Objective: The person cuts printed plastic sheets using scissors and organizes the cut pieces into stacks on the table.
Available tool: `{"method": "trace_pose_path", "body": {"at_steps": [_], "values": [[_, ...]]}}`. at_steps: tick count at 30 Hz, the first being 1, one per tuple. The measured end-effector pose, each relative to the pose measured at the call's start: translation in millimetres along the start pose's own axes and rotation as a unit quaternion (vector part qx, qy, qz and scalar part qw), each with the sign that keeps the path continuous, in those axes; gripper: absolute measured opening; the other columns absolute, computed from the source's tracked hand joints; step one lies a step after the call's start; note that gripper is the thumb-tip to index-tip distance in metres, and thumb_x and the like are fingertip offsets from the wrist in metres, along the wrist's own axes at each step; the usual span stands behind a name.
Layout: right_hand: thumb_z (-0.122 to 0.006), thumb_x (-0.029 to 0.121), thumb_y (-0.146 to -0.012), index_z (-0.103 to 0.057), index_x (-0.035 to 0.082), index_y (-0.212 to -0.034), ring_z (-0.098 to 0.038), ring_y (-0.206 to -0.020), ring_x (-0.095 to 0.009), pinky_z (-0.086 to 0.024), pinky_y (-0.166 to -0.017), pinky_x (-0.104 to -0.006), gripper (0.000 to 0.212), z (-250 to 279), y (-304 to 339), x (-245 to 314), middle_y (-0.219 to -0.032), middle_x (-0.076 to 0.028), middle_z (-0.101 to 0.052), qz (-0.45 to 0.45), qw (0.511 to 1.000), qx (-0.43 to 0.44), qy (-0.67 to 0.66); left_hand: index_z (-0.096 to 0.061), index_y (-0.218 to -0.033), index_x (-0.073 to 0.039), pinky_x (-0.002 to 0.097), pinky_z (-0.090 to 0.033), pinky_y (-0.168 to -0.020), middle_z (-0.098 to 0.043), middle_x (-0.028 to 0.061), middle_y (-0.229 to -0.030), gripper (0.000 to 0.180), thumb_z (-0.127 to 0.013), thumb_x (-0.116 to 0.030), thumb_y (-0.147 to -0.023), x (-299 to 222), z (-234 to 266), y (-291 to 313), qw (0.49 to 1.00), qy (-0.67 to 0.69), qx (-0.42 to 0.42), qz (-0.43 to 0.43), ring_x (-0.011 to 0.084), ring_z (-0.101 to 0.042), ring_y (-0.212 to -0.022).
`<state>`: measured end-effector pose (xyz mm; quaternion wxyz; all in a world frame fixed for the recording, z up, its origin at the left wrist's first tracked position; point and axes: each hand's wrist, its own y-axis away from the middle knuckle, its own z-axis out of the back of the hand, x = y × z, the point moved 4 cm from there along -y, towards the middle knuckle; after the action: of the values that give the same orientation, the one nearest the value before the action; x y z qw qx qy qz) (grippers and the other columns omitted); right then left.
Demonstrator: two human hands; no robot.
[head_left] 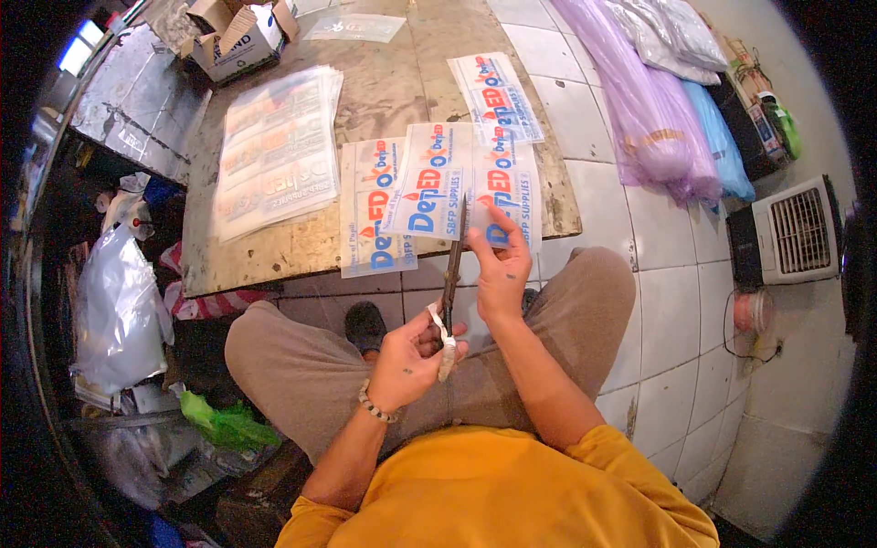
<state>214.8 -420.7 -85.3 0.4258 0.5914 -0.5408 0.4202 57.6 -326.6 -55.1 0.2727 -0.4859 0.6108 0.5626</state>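
My left hand is closed around a long, thin dark rod, near a white wrapping at its lower end. The rod slants up and away from me, over the table's near edge. My right hand is raised beside the rod's upper part, thumb close against it and forefinger stretched out apart from the thumb. Behind those fingers lies a clear plastic sheet with red and blue print. Similar sheets lie to its left, a middle one overlapping a left one. Another printed sheet lies farther back.
On the worn wooden table rests a stack of printed plastic sheets. An open cardboard box stands far left. Rolls of purple plastic and a white louvred appliance are at the right. Plastic bags crowd the left.
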Motion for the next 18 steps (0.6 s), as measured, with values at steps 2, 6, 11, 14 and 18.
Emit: {"method": "trace_pose_path", "body": {"at_steps": [2,6,11,14,18], "values": [[-0.071,-0.001,-0.090,-0.061,0.001,-0.134,-0.063,-0.095,-0.010,-0.052,-0.083,-0.0248,0.045,5,0,4,-0.113,-0.006,-0.068,0.012,0.999,-0.039,-0.029,-0.032,-0.154,0.002,0.0266,-0.058,-0.072,-0.070,0.0158,-0.120,0.081,-0.077,-0.003,-0.087,4,1,0,1.000,0.015,-0.004,-0.006,0.0133,-0.068,-0.095],[-0.072,-0.001,-0.089,-0.060,0.001,-0.135,-0.063,-0.093,-0.010,-0.053,-0.081,-0.0240,0.047,12,2,0,-0.110,-0.006,-0.068,-0.007,0.999,-0.026,-0.033,-0.035,-0.153,0.002,0.0279,-0.059,-0.075,-0.070,0.0162,-0.120,0.079,-0.078,-0.005,-0.087,5,1,-5,0.999,0.043,-0.011,-0.009,0.0142,-0.067,-0.099],[-0.073,0.000,-0.089,-0.059,0.000,-0.136,-0.063,-0.090,-0.009,-0.053,-0.078,-0.0241,0.049,7,11,2,-0.111,-0.006,-0.068,-0.009,0.999,-0.002,-0.048,-0.040,-0.148,0.004,0.0277,-0.056,-0.083,-0.069,0.0108,-0.115,0.069,-0.076,-0.005,-0.090,-3,6,-17,0.999,0.031,-0.023,-0.018,0.0116,-0.066,-0.096],[-0.073,0.000,-0.088,-0.059,0.000,-0.137,-0.063,-0.091,-0.009,-0.053,-0.078,-0.0239,0.050,10,10,5,-0.114,-0.007,-0.067,-0.009,1.000,0.001,-0.026,-0.040,-0.148,0.004,0.0277,-0.056,-0.083,-0.069,0.0107,-0.115,0.070,-0.076,-0.004,-0.089,-3,4,-19,0.999,0.025,-0.016,-0.029,0.0121,-0.066,-0.097],[-0.073,0.000,-0.089,-0.059,0.001,-0.137,-0.063,-0.092,-0.009,-0.053,-0.078,-0.0235,0.050,16,8,-4,-0.117,-0.007,-0.066,-0.008,1.000,0.003,-0.016,-0.043,-0.145,0.004,0.0277,-0.057,-0.081,-0.069,0.0103,-0.115,0.065,-0.077,-0.004,-0.089,-3,2,-17,0.999,0.035,-0.028,-0.015,0.0123,-0.066,-0.097]]}}
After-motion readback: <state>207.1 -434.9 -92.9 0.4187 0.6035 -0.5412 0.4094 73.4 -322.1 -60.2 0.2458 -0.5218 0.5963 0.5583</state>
